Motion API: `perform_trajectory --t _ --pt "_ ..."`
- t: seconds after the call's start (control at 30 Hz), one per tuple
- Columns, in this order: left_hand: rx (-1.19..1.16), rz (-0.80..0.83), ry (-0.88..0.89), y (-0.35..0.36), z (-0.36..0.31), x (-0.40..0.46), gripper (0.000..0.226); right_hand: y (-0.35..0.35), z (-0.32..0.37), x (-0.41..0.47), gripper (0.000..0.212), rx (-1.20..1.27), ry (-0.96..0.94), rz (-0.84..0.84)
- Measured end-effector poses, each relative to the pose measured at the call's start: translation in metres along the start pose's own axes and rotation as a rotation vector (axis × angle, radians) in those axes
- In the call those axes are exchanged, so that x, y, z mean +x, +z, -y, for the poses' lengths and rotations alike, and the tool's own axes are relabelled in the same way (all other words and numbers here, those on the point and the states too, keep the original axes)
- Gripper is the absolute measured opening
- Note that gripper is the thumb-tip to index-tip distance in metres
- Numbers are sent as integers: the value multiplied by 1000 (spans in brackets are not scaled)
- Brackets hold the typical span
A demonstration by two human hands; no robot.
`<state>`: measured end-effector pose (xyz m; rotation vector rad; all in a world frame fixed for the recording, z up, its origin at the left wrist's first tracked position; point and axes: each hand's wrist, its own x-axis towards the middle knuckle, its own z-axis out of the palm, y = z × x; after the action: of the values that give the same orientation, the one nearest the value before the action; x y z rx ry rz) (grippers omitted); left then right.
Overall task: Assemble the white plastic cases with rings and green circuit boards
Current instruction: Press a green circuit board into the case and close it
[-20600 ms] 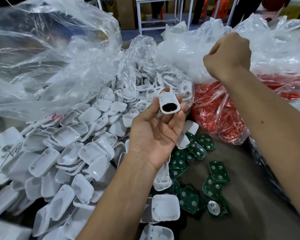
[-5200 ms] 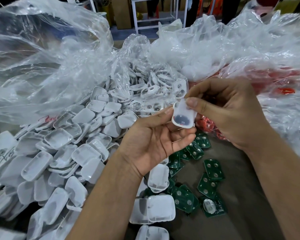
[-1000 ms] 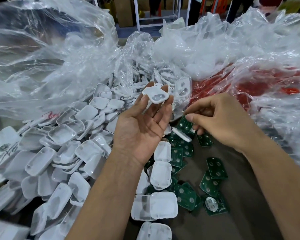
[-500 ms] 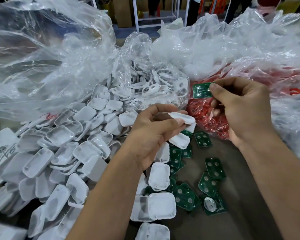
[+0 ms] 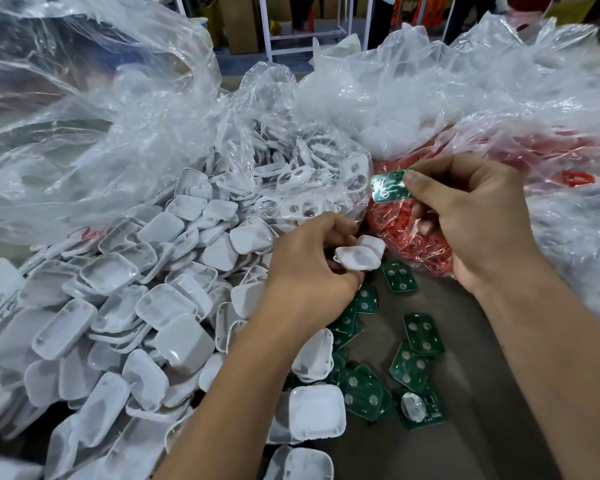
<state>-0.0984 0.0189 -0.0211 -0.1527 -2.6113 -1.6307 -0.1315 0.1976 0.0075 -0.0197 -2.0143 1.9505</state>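
Note:
My left hand (image 5: 309, 271) grips a white plastic case (image 5: 357, 258) between thumb and fingers at the centre, its smooth side up. A second white piece (image 5: 373, 243) shows just behind it. My right hand (image 5: 471, 220) pinches a green circuit board (image 5: 390, 184) by its right edge, raised above and to the right of the case. More green circuit boards (image 5: 411, 367) lie scattered on the brown table (image 5: 465, 427) below both hands. What sits inside the held case is hidden.
A large heap of white cases (image 5: 118, 306) fills the left. A clear bag of white ring pieces (image 5: 291, 174) sits behind my left hand. A bag of red parts (image 5: 416, 244) lies behind my right hand. Crumpled clear plastic (image 5: 84, 116) covers the back.
My left hand has lowered slightly and turned the case over. My right hand holds the green board a little lower and closer to the case than half a second ago.

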Motion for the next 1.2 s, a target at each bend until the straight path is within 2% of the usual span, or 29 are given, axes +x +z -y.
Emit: perform_trajectory --t 0.23,0.4,0.5,0.6,0.8,1.0,1.2 --pt "112 -14 38 -15 -3 1 51 0 0 -3 17 -6 -18 96" --pt "-288 -98 -35 -18 -6 1 21 4 4 -6 13 32 0 220" --pt "-424 -108 -60 -13 -6 2 5 9 5 -10 11 46 5 310" --pt "-474 -162 -84 -9 -4 3 8 12 4 -12 14 -2 -6 347" --pt "-348 -193 -71 -6 -3 3 9 18 1 -19 17 -232 -60 345" --pt "-238 -262 -73 -3 -3 2 18 29 -7 -23 18 -297 -14 285" --pt "-213 -276 -58 -2 -2 2 16 30 -8 -25 18 -323 -18 270"
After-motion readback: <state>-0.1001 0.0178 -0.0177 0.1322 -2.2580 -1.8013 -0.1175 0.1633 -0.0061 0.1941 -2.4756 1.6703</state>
